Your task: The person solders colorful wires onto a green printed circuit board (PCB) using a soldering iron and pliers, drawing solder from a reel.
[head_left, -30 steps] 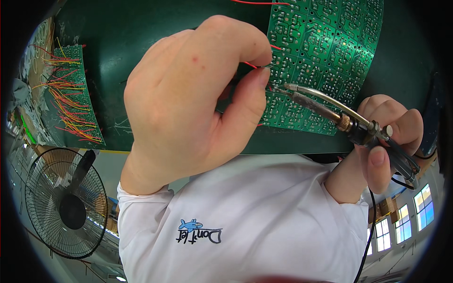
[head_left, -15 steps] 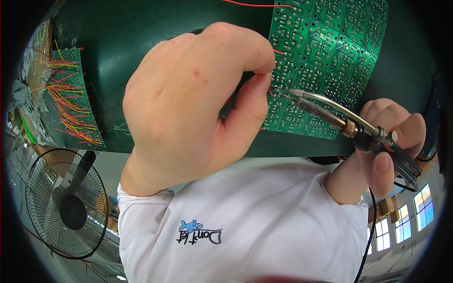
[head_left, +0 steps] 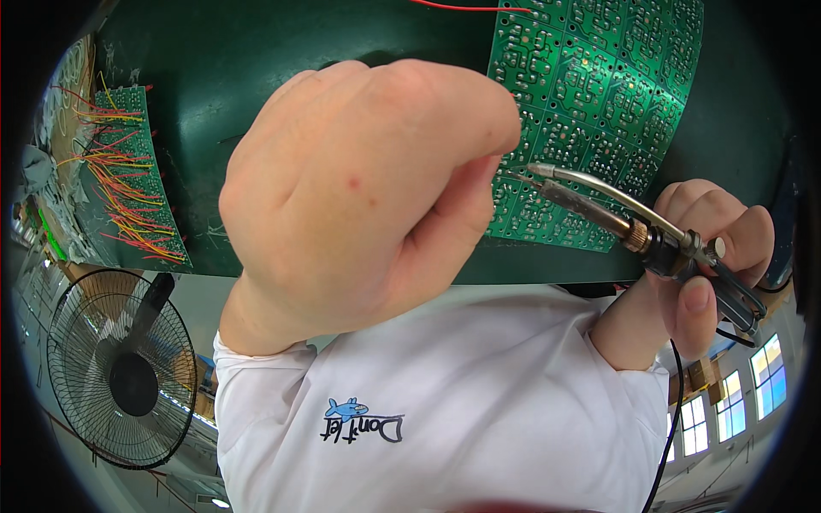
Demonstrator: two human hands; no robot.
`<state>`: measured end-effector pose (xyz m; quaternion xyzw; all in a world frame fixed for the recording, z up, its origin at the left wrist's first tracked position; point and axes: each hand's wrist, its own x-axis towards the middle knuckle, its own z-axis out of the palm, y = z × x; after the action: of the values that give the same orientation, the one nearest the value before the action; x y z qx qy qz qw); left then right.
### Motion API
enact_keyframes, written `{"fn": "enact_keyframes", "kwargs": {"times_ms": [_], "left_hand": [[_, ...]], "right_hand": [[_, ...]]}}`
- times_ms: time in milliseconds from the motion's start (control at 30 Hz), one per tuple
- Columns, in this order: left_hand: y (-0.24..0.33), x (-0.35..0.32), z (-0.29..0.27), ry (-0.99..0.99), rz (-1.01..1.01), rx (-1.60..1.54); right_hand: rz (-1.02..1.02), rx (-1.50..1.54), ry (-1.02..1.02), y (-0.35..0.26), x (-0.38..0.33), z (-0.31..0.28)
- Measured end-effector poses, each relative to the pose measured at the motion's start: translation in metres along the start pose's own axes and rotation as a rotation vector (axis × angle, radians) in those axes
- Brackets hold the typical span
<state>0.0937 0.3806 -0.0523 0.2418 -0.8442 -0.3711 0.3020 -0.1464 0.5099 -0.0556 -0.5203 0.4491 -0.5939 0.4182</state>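
A green circuit board panel lies on the dark green work mat, solder-dotted side up. My left hand is at its left edge, thumb and forefinger pinched together. The red wire seen in that pinch a moment earlier is now hidden behind the fingers. Closed around a soldering iron is my right hand. A curved metal tube runs along the iron, ending near its tip. The tip points left, over the panel's lower left part, close to my left fingertips; contact is unclear.
Another board with many red and yellow wires lies at the left. A loose red wire reaches the panel's top left. A black cable hangs below my right hand. A black fan stands at lower left.
My left hand has shifted slightly right and its fingers cover more of the panel's edge. Short red wire pieces by the fingertips are now out of sight. The soldering iron has barely moved.
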Motion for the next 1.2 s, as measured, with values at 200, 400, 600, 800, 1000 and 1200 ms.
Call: {"fn": "enact_keyframes", "kwargs": {"times_ms": [200,400,600,800,1000,1200], "left_hand": [[-0.002,0.0,-0.001,-0.013,0.021,-0.01],[0.003,0.001,0.0,-0.025,-0.045,-0.01],[0.001,0.001,-0.001,-0.035,-0.019,0.003],[0.002,0.0,-0.003,-0.04,-0.043,0.016],[0.0,-0.001,-0.003,-0.034,-0.034,0.021],[0.004,-0.001,-0.002,-0.002,-0.06,0.106]], "right_hand": [[-0.003,-0.031,0.02,0.0,0.001,0.003],[0.011,-0.064,0.026,-0.001,0.0,0.003],[0.011,-0.061,0.051,0.0,-0.001,0.007],[0.01,0.007,0.006,0.001,0.001,0.003],[0.059,0.074,0.046,-0.002,0.0,0.002],[0.073,0.134,0.028,-0.002,-0.002,-0.005]]}}
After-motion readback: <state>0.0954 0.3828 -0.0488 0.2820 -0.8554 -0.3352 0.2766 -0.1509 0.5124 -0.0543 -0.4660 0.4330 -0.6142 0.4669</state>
